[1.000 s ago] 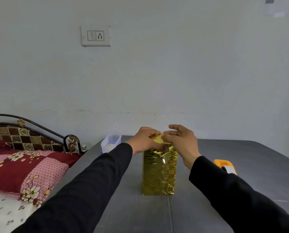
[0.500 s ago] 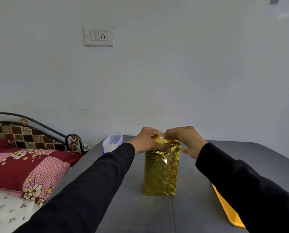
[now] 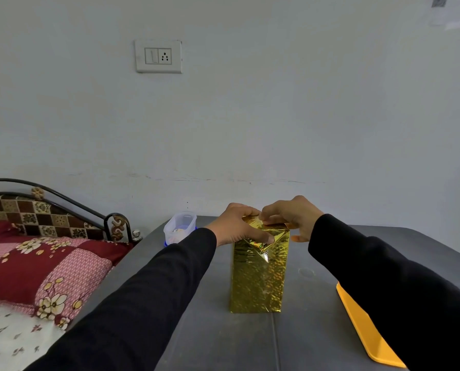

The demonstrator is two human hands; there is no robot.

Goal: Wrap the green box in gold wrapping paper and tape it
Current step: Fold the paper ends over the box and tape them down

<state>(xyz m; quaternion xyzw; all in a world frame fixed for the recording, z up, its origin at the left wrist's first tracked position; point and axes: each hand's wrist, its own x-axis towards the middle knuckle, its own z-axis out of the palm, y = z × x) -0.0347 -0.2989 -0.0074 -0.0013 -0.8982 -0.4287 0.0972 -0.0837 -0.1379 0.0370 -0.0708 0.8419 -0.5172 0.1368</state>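
Folding the top flaps is judged to be the step in hand: the box (image 3: pixel 258 279), already covered in gold paper (image 3: pixel 261 238) on its visible sides, stands upright on the grey table (image 3: pixel 223 338) just below the middle of the frame, with no green showing. The left hand (image 3: pixel 236 226) is laid over the top left edge, its thumb pressed flat along a triangular flap, so the paper is held down rather than pinched. The right hand (image 3: pixel 290 216) is curled at the top back edge, and its fingertips appear to pinch a fold of paper there. For a neat end, each crease should be run firmly against the box edge before the next flap is brought over, and the thumb's pressure should be kept until tape is applied. No tape is seen; an orange object (image 3: pixel 365 328) lies at the lower right, partly hidden by the sleeve. Foil-like paper is likely to spring back if let go.
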